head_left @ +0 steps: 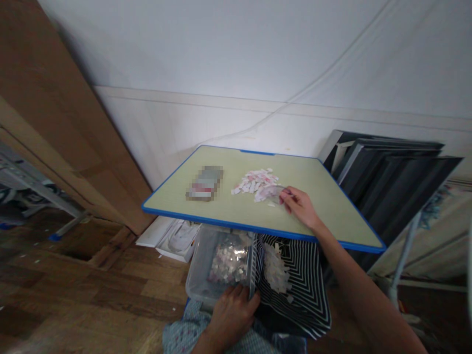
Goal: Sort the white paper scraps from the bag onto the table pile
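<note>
A loose pile of small pale pink and white pieces lies on the folding table. At the pile's right side, my right hand pinches a thin, see-through piece of plastic, which lies against some of the pieces. Below the table's front edge, my left hand has its fingers curled over the near right rim of a clear plastic bin. Inside the bin is a heap of shiny small pieces. Beside it, a striped black-and-white cloth holds more pale pieces.
A blurred-out flat object lies on the table's left part. An open white box is on the wooden floor at left. Dark panels lean against the wall at right, and a tall cardboard piece stands at left.
</note>
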`<state>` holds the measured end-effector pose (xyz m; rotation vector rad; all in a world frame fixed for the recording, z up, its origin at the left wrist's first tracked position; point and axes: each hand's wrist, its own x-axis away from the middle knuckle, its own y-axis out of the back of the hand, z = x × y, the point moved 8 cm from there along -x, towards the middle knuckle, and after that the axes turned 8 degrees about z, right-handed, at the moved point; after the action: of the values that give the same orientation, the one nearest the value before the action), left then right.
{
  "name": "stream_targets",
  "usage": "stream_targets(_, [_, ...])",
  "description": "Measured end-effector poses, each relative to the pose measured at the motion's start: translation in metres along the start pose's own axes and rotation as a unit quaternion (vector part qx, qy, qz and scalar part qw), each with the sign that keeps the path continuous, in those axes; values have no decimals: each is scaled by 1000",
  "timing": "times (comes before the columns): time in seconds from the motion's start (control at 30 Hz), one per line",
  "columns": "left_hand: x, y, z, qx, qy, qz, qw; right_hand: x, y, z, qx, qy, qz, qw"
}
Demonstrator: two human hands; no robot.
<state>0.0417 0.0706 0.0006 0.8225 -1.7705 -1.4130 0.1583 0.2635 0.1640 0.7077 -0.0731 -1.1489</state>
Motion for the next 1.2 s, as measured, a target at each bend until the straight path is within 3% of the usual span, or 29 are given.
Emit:
stream_targets(0.13, [0,1,0,4,0,-3,1000,7,61,-45,2,-69,-100,993])
stream_targets(0.23, [0,1,0,5,0,-4,1000,12,77,-65,28,-95,-133,986])
stream_targets(0.33, [-1,2,0,4,2,-5,1000,12,69,-73,35,-109,-86,990])
stream_targets(0.43, [-1,0,1,1,2,-9,1000,12,55,-76,-24,-128,-25,991])
stream_targets(0.53, [0,-1,0,0,0,-15,1000,14,54,-74,-55,-127,-28,990])
stream_targets(0.97, [-1,-3,1,7,-3,-22,1000,9,40,-61,42,-82,37,995])
stream_targets(1.1, [0,-1,1,2,2,-6,1000,10,37,-55,21,-77,32,996])
stream_targets(1.2, [0,1,1,1,3,0,1000,9,27,-50,4,-73,64,995])
